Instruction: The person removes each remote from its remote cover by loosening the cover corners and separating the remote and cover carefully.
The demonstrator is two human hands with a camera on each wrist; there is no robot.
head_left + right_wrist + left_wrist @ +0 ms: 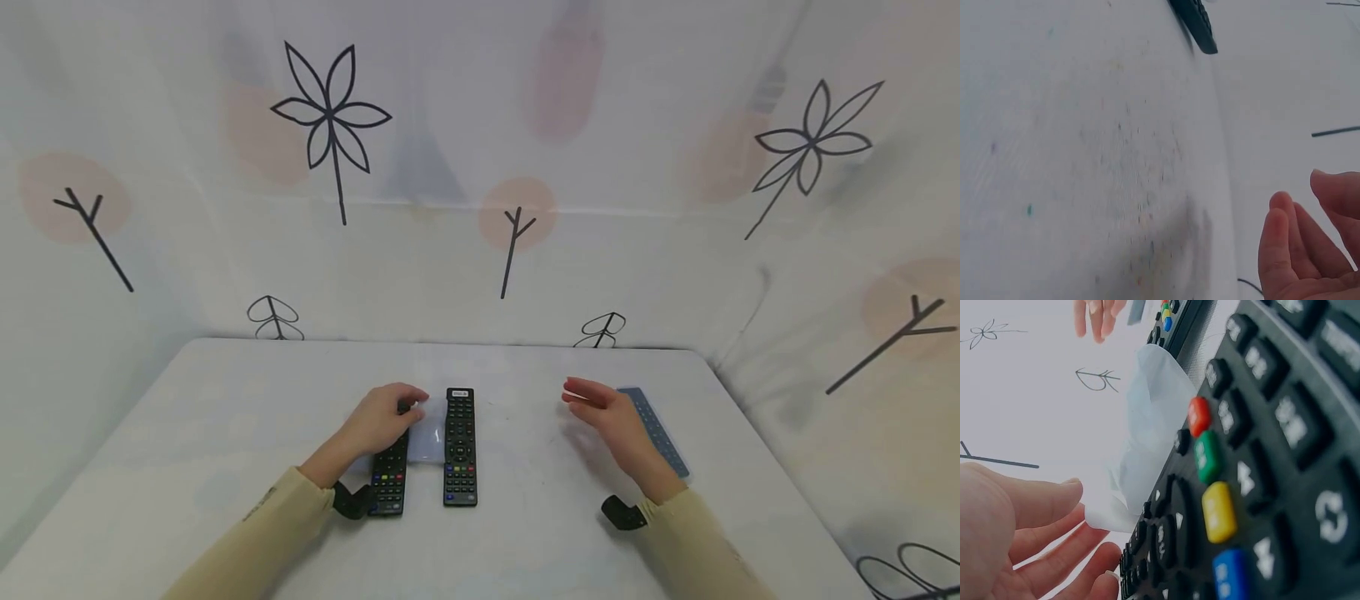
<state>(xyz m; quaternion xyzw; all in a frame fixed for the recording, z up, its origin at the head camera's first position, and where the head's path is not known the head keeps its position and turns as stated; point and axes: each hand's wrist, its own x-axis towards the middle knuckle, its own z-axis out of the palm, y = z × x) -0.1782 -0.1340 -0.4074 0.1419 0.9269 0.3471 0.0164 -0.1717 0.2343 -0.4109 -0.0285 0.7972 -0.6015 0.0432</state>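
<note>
Two black remote controls lie on the white table, one on the left [388,482] and one near the middle [461,450]. Thin, translucent, whitish plastic [427,443] spreads between them, and a bit also shows left of the left remote. My left hand [381,418] is over the far end of the left remote. In the left wrist view its thumb stands apart from loosely bent fingers [1060,553], whose tips are at the plastic's edge; contact is unclear. My right hand [617,421] hovers above the table with relaxed fingers, holding nothing, beside a blue-grey flat slab with buttons [656,433].
Each wrist carries a black camera mount, on the left [352,500] and on the right [624,512]. A white cloth [450,275] printed with flowers and twigs hangs behind the table [525,533] and along its sides.
</note>
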